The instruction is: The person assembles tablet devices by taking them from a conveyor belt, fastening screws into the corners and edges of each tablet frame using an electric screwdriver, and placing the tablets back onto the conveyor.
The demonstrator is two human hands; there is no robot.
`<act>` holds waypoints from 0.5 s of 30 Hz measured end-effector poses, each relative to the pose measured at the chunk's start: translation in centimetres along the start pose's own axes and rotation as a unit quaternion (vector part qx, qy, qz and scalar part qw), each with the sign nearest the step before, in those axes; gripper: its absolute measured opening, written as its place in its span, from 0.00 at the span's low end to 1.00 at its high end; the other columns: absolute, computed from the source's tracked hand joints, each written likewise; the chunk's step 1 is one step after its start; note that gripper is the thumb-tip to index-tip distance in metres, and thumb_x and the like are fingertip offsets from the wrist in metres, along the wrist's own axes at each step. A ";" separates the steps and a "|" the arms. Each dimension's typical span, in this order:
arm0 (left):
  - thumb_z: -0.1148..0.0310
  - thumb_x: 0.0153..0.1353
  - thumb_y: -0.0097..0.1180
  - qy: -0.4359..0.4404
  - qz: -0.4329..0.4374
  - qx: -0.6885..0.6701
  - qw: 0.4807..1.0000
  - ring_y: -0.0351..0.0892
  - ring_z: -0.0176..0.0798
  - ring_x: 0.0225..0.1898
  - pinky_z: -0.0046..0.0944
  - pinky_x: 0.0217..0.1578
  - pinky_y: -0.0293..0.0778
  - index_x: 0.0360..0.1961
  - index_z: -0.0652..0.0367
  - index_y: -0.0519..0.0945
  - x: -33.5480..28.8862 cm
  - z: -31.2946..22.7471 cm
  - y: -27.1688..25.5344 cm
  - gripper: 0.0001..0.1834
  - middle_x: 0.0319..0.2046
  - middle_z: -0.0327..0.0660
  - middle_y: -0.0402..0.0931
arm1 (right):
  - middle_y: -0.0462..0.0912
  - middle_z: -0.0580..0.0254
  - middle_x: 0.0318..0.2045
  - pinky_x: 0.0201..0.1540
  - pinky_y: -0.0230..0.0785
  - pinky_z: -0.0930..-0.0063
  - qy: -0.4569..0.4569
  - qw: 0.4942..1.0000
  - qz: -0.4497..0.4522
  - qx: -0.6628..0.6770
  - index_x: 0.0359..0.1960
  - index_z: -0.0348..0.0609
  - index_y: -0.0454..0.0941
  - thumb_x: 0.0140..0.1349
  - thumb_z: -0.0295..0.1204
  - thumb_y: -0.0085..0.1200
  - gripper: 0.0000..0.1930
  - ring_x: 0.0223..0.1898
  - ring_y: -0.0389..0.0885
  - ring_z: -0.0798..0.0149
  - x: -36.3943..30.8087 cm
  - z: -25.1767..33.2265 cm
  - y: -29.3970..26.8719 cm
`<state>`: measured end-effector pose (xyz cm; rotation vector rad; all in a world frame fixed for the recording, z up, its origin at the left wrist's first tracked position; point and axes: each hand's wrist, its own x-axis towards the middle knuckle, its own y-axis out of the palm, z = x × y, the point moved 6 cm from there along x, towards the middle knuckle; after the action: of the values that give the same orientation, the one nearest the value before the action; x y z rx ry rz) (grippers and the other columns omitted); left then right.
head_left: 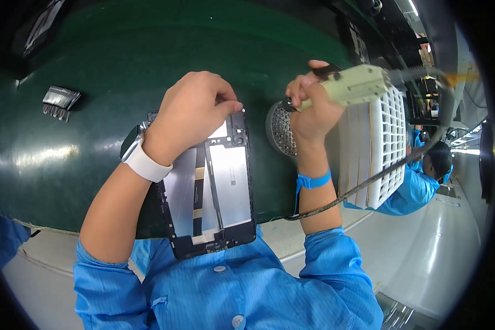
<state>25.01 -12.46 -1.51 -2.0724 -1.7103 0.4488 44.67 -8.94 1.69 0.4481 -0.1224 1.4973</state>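
A tablet (pixel 234 181) lies with its inside exposed, its dark frame around silvery panels and a narrow flex cable down the middle. Its lower end reaches past the table's near edge toward my body. My left hand (pixel 195 107) bends over the tablet's far end, fingers curled and thumb closed at the far right corner; the curled fingers partly hide what is there. My right hand (pixel 316 107) is wrapped around a pale green electric screwdriver (pixel 355 87), held sideways, its black tip end close above a round dish of small metal screws (pixel 282 130).
On the green table mat (pixel 104 55), a bundle of dark strips (pixel 61 102) lies at the left. A white grid crate (pixel 390 146) stands right of my right forearm. A braided cable (pixel 363 184) crosses that forearm. Farther right sits a co-worker in blue (pixel 410 192).
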 end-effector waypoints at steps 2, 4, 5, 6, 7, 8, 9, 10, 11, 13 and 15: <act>0.71 0.55 0.67 -0.004 -0.007 -0.007 1.000 0.82 0.41 0.29 0.38 0.33 0.76 0.31 0.67 0.87 0.0 0.2 -0.2 0.08 0.28 0.46 0.82 | 0.72 0.63 0.19 0.24 0.69 0.70 -0.028 0.999 -0.016 0.038 0.44 0.28 0.74 0.56 0.17 0.49 0.13 0.14 0.68 0.70 0.0 1.6 0.4; 0.71 0.56 0.67 -0.012 0.008 0.005 1.000 0.81 0.42 0.29 0.39 0.33 0.75 0.31 0.66 0.87 0.1 0.1 -0.1 0.08 0.27 0.45 0.81 | 0.73 0.62 0.19 0.24 0.69 0.70 -0.031 0.998 0.008 0.058 0.47 0.28 0.74 0.56 0.17 0.47 0.15 0.15 0.68 0.70 -0.3 3.2 1.8; 0.71 0.56 0.67 -0.015 0.007 0.005 1.000 0.81 0.42 0.29 0.39 0.33 0.75 0.31 0.66 0.87 0.0 0.1 -0.2 0.08 0.27 0.45 0.81 | 0.73 0.62 0.20 0.24 0.69 0.70 -0.018 0.995 0.036 0.092 0.48 0.28 0.74 0.56 0.16 0.48 0.16 0.15 0.69 0.70 -0.8 3.3 2.9; 0.71 0.55 0.67 -0.021 0.007 0.011 1.000 0.81 0.42 0.29 0.39 0.33 0.75 0.31 0.66 0.87 -0.1 0.1 -0.3 0.07 0.27 0.45 0.81 | 0.74 0.62 0.20 0.24 0.69 0.70 -0.005 0.990 0.063 0.126 0.48 0.28 0.73 0.56 0.16 0.48 0.17 0.16 0.69 0.70 -1.4 3.3 4.0; 0.72 0.55 0.66 -0.024 0.010 0.016 1.000 0.81 0.42 0.29 0.39 0.33 0.75 0.31 0.65 0.87 0.0 0.1 -0.2 0.06 0.27 0.45 0.81 | 0.75 0.61 0.21 0.24 0.69 0.70 0.032 0.988 0.072 0.130 0.49 0.28 0.73 0.55 0.16 0.49 0.17 0.16 0.69 0.70 -2.1 2.9 4.8; 0.72 0.55 0.66 -0.024 0.010 0.016 1.000 0.81 0.42 0.29 0.39 0.33 0.75 0.31 0.65 0.87 0.1 0.2 -0.1 0.06 0.27 0.45 0.81 | 0.75 0.61 0.22 0.24 0.68 0.73 0.044 0.988 0.078 0.123 0.49 0.28 0.72 0.56 0.14 0.50 0.17 0.17 0.69 0.70 -2.7 2.5 5.4; 0.70 0.55 0.66 -0.010 0.000 0.010 1.000 0.82 0.46 0.29 0.41 0.34 0.77 0.30 0.62 0.87 0.1 0.1 0.0 0.06 0.26 0.45 0.83 | 0.75 0.61 0.22 0.23 0.67 0.74 0.055 0.988 0.087 0.111 0.49 0.28 0.72 0.56 0.14 0.49 0.17 0.17 0.70 0.71 -3.2 2.2 5.8; 0.69 0.55 0.65 0.002 -0.012 0.005 1.000 0.83 0.50 0.30 0.44 0.35 0.78 0.29 0.60 0.88 0.0 0.0 -0.1 0.06 0.26 0.46 0.84 | 0.75 0.61 0.22 0.23 0.67 0.75 0.067 0.988 0.098 0.100 0.49 0.28 0.72 0.56 0.13 0.49 0.17 0.17 0.70 0.71 -3.6 2.0 6.2; 0.69 0.55 0.65 -0.001 -0.013 0.006 1.000 0.83 0.50 0.30 0.44 0.35 0.78 0.29 0.60 0.88 -0.1 0.1 -0.2 0.06 0.26 0.46 0.84 | 0.75 0.61 0.22 0.23 0.67 0.75 0.069 0.987 0.100 0.102 0.49 0.28 0.72 0.56 0.13 0.49 0.17 0.17 0.70 0.71 -3.9 1.9 6.4; 0.69 0.55 0.65 0.002 -0.009 0.019 1.000 0.84 0.50 0.31 0.45 0.36 0.78 0.28 0.59 0.88 -0.1 -0.2 -0.3 0.05 0.26 0.46 0.84 | 0.75 0.61 0.23 0.22 0.65 0.76 0.093 0.983 0.107 0.117 0.49 0.29 0.72 0.57 0.13 0.49 0.17 0.18 0.70 0.71 -4.2 1.5 6.8; 0.70 0.55 0.65 0.008 -0.017 0.014 1.000 0.84 0.50 0.31 0.45 0.36 0.78 0.28 0.59 0.88 -0.1 -0.1 -0.2 0.05 0.26 0.46 0.84 | 0.75 0.61 0.23 0.22 0.65 0.77 0.084 0.984 0.119 0.102 0.49 0.30 0.72 0.57 0.13 0.49 0.16 0.19 0.71 0.71 -4.2 1.3 6.6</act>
<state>24.90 -12.51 -1.33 -2.0187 -1.7173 0.4434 38.12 -13.24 2.83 0.4823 0.1162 1.7856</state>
